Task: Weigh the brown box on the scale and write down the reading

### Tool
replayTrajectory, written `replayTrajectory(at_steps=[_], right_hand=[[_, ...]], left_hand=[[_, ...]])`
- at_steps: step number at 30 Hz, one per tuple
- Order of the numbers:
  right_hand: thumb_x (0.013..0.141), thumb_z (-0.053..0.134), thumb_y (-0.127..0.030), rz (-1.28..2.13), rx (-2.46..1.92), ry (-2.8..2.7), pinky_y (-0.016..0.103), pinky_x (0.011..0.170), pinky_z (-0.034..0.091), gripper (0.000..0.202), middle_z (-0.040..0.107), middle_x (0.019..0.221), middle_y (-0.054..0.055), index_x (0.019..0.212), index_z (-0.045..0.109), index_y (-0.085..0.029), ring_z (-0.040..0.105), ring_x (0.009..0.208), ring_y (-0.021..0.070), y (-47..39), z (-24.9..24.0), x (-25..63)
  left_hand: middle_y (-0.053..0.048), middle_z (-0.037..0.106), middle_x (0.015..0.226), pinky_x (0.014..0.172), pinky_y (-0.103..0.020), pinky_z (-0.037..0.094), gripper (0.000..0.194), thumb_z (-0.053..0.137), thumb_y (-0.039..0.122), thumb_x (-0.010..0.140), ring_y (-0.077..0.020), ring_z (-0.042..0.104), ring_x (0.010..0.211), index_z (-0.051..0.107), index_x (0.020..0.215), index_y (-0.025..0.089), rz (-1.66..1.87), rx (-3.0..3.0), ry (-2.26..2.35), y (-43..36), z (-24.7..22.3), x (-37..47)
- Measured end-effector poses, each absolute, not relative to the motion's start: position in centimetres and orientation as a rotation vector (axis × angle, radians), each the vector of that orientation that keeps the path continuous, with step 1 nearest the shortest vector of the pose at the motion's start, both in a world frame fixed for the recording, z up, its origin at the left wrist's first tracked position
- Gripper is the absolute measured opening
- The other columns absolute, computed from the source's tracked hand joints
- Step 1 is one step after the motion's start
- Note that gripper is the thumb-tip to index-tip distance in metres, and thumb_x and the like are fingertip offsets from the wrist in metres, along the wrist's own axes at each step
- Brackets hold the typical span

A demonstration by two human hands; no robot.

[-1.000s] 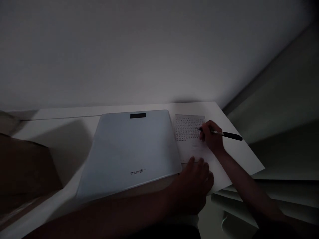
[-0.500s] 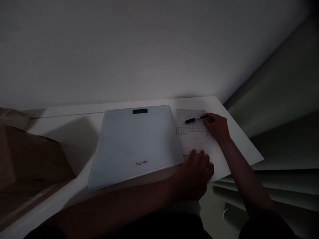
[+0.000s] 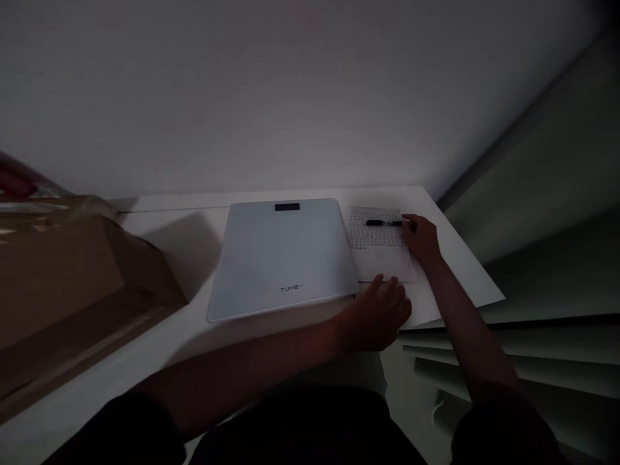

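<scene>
Since the earlier frames, right hand (image 3: 420, 237) has laid the black pen (image 3: 384, 223) flat across the written white paper sheet (image 3: 380, 248); fingers loosely open, touching its end. Left hand (image 3: 376, 315) rests open at the sheet's near edge, beside the pale blue-grey glass scale (image 3: 285, 258) on the white desk (image 3: 169, 336). Risk: a nudge could roll the pen off. Brown cardboard box (image 3: 72, 278) sits left.
</scene>
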State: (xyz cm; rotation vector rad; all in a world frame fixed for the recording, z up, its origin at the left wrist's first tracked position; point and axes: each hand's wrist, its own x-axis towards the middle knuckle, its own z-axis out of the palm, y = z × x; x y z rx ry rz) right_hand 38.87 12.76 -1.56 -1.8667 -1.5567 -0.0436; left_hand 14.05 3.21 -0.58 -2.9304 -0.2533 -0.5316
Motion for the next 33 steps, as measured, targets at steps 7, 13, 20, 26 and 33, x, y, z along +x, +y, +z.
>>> replayTrajectory(at_steps=[7, 13, 20, 26, 33], right_hand=[[0.100, 0.034, -0.034, -0.111, -1.764, -1.466, 0.032, 0.074, 0.042, 0.042, 0.066, 0.080, 0.006, 0.101, 0.071, -0.016, 0.059, 0.073, 0.0189, 12.5, -1.5, 38.7], [0.104, 0.030, -0.035, -0.193, -1.642, -1.424, 0.030, 0.067, 0.037, 0.042, 0.056, 0.068, 0.002, 0.092, 0.065, -0.016, 0.054, 0.063, 0.0153, 11.7, 0.0, 37.2], [0.108, 0.032, -0.034, 0.028, -1.195, -1.624, 0.027, 0.064, 0.043, 0.038, 0.058, 0.070, 0.002, 0.092, 0.062, -0.017, 0.056, 0.065, 0.0143, 9.0, 3.4, 24.2], [0.103, 0.036, -0.013, 0.313, -0.655, -2.125, 0.030, 0.075, 0.047, 0.024, 0.063, 0.082, 0.004, 0.101, 0.059, -0.017, 0.057, 0.079, 0.0171, 4.9, 4.9, 9.9], [0.102, 0.042, -0.023, 0.345, -0.518, -2.067, 0.040, 0.099, 0.045, 0.019, 0.060, 0.113, 0.012, 0.113, 0.058, -0.017, 0.055, 0.111, 0.0231, 4.7, 6.6, 1.4]], left_hand=[[-0.016, 0.065, 0.114, 0.099, -0.047, 0.046, 0.029, 0.053, 0.020, 0.096, -0.0309, 0.061, 0.111, 0.061, 0.121, 0.008, -0.826, -2.761, -0.228, 2.1, 0.6, 10.0], [-0.013, 0.066, 0.112, 0.093, -0.042, 0.051, 0.026, 0.049, 0.016, 0.099, -0.0270, 0.061, 0.107, 0.060, 0.119, 0.007, -0.793, -2.894, -0.435, 1.1, 1.9, 2.2], [-0.016, 0.066, 0.117, 0.091, -0.044, 0.050, 0.029, 0.052, 0.006, 0.090, -0.0308, 0.059, 0.110, 0.060, 0.118, 0.005, -0.869, -2.644, -0.816, -0.3, 2.2, -8.2], [-0.014, 0.068, 0.110, 0.090, -0.041, 0.050, 0.038, 0.060, 0.002, 0.081, -0.0281, 0.064, 0.102, 0.063, 0.117, 0.012, -1.017, -2.263, -1.192, -2.9, 4.1, -15.7], [-0.013, 0.069, 0.110, 0.099, -0.045, 0.047, 0.034, 0.061, 0.016, 0.082, -0.0281, 0.063, 0.106, 0.068, 0.115, 0.014, -1.334, -1.635, -1.453, -4.6, 4.4, -21.7]])
